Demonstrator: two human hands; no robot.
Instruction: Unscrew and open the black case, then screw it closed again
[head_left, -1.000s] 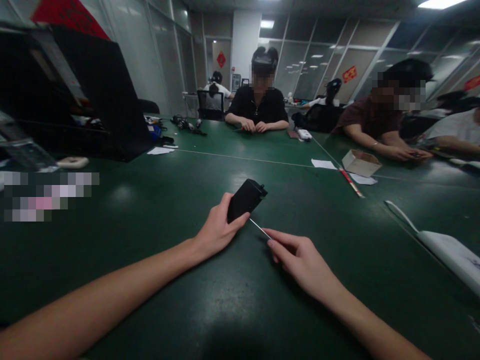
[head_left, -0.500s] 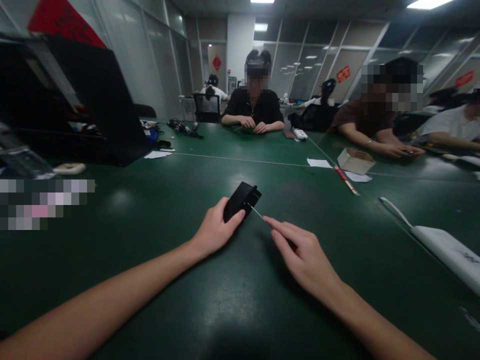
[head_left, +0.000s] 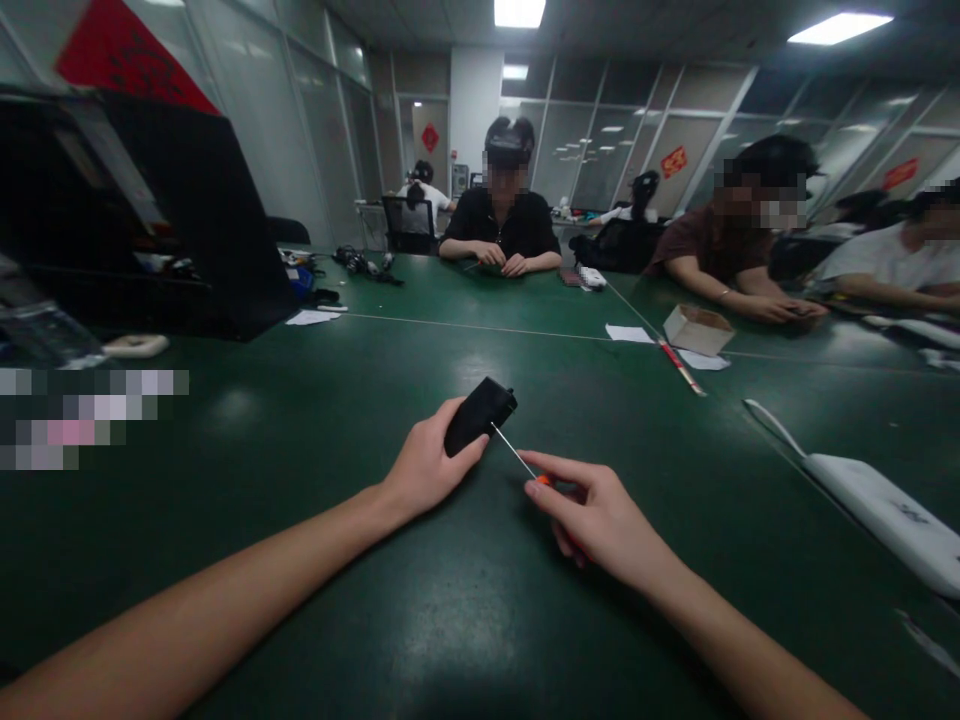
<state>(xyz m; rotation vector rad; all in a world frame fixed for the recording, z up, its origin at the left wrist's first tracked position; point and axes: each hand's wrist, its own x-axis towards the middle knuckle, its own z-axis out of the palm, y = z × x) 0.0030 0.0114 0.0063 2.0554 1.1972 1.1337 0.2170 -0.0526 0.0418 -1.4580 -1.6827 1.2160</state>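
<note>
Bare forearms [head_left: 247, 575], cut off by the lower edges of the view, extend over a dark green worktop [head_left: 337, 620]. The right hand [head_left: 604, 510] keeps its grip closed on a slim tool [head_left: 517, 456], the orange handle [head_left: 544, 481] largely hidden by the fingers. The left hand [head_left: 431, 465] has its grip wrapped around a black case [head_left: 472, 412], tilted over the middle of the worktop, most of the fingers concealed behind it. The tool's metal shaft reaches the side of the case; whether the tip sits in a hole is too small to tell.

At right, a white device [head_left: 885, 510] with a loop strap runs out of view; at left, a pixelated patch [head_left: 82, 415] masks part of the scene near a large black panel [head_left: 217, 220]. Farther along the glossy surface lie paper sheets [head_left: 628, 333], a small pale box [head_left: 686, 333] and tangled cables [head_left: 364, 264]. Across sits a person in black [head_left: 529, 228], the object at their fingers indistinct. Red decorations [head_left: 673, 162] mark the partitions [head_left: 322, 130] beyond, beneath bright ceiling lights [head_left: 519, 12].
</note>
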